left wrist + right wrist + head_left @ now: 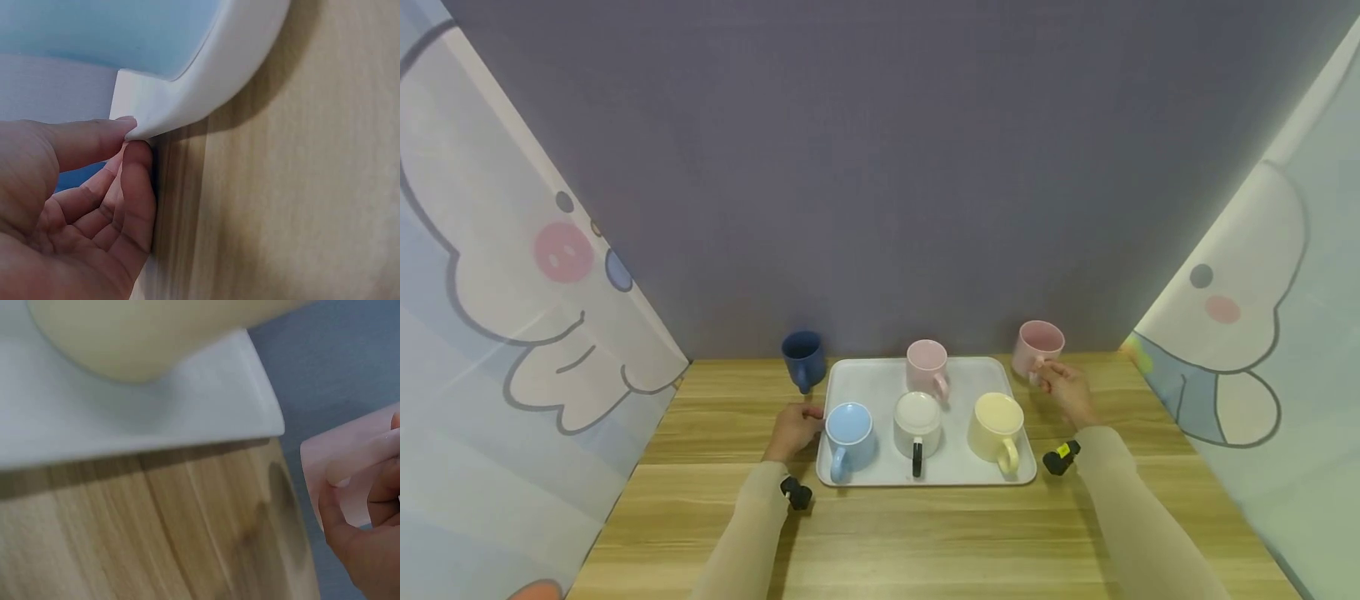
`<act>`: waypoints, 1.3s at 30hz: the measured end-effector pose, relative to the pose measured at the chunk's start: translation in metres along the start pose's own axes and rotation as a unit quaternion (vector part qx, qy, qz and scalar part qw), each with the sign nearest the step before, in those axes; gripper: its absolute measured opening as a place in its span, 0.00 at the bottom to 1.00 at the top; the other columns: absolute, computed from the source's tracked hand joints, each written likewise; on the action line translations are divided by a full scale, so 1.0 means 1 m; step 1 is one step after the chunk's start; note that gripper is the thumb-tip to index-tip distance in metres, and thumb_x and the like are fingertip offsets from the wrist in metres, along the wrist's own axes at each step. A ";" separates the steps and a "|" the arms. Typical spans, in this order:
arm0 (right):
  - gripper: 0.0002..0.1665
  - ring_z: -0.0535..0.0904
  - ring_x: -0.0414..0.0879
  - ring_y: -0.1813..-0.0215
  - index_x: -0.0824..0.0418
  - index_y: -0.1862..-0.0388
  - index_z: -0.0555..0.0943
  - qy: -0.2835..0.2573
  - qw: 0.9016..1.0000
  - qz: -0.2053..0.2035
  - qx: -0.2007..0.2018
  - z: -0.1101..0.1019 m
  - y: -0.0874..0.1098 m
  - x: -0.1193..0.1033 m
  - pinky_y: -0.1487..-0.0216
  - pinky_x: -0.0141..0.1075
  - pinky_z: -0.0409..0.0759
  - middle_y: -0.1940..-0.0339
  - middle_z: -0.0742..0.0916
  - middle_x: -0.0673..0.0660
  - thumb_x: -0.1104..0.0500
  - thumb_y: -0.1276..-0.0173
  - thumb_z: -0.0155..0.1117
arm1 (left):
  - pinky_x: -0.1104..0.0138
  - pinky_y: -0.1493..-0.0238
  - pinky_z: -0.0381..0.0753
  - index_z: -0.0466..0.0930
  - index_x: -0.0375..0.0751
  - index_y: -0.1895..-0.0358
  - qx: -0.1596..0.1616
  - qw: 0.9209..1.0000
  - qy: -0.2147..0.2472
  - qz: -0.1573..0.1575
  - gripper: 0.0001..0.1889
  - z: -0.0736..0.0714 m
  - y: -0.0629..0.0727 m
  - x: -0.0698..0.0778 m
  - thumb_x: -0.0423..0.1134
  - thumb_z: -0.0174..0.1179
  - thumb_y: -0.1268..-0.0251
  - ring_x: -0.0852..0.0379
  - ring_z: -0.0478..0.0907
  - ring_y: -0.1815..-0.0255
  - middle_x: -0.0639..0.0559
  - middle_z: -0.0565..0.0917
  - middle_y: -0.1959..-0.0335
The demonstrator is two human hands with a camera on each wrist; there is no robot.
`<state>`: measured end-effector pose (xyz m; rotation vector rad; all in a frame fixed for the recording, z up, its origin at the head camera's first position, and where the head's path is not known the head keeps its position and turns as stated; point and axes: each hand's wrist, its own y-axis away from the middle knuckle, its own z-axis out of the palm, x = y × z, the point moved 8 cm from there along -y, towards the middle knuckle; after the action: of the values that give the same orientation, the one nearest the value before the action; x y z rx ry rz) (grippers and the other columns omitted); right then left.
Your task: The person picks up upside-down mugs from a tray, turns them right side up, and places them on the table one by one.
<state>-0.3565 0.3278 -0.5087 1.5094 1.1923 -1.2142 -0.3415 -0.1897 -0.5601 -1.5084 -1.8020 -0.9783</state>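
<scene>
So you've got one white tray (966,379) on one wooden table (925,542), with four sitting on it, all bottoms up: one light blue mug (852,442) near left, one white mug (917,421) with a black handle near the middle, one yellow mug (988,433) near right, and one bottom-up pink mug (925,364) at the far side, a bit right of the middle. All four handles point roughly toward you.

Two more are off the tray, both mouth-up: one dark blue mug (802,350) just past the far left corner, handle toward you, and one mouth-up pink mug (1030,350) just past the far right corner. That makes six mugs, two of them pink.

Your left hand (795,429) is pinching the tray's rim on the left side, thumb on top and index finger under, right beside the light blue one. Your right hand (1067,387) has the handle of the mouth-up pink mug between fingers and thumb. Can't tell from here if that mug's base touches the table. You're also wearing two wrist cameras, and there's one grey wall (887,167) at the far side.
</scene>
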 end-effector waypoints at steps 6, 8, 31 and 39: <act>0.14 0.72 0.35 0.71 0.57 0.67 0.83 0.020 0.999 0.025 -0.016 0.003 -0.005 0.003 0.61 0.31 0.71 0.80 0.78 0.41 0.54 0.21 0.58 | 0.67 0.67 0.79 0.86 0.31 0.56 0.000 1.000 0.004 -0.003 0.08 0.000 0.000 -0.001 0.32 0.66 0.36 0.53 0.80 0.68 0.41 0.86 0.61; 0.16 0.71 0.36 0.72 0.58 0.69 0.81 0.021 0.999 0.034 -0.020 0.004 -0.008 0.008 0.63 0.31 0.70 0.81 0.78 0.41 0.54 0.20 0.58 | 0.67 0.67 0.79 0.86 0.31 0.56 0.001 1.000 0.004 -0.004 0.08 0.000 0.000 0.000 0.32 0.65 0.36 0.54 0.80 0.68 0.41 0.86 0.61; 0.15 0.72 0.32 0.67 0.68 0.54 0.82 0.028 0.995 0.067 -0.070 0.007 0.000 -0.003 0.60 0.28 0.74 0.76 0.80 0.40 0.57 0.19 0.54 | 0.66 0.67 0.79 0.85 0.32 0.56 0.008 1.000 0.005 -0.012 0.09 0.001 0.000 -0.003 0.33 0.65 0.35 0.52 0.80 0.66 0.41 0.86 0.60; 0.21 0.73 0.35 0.68 0.72 0.46 0.77 0.074 0.995 0.035 -0.063 0.005 -0.012 0.017 0.62 0.30 0.73 0.77 0.79 0.41 0.54 0.19 0.55 | 0.67 0.68 0.78 0.85 0.32 0.57 0.008 1.000 -0.001 -0.005 0.08 0.000 -0.001 -0.003 0.32 0.65 0.36 0.54 0.80 0.68 0.42 0.86 0.63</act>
<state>-0.3683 0.3280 -0.5265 1.5542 1.2767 -0.9764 -0.3419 -0.1915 -0.5627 -1.4929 -1.8156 -0.9651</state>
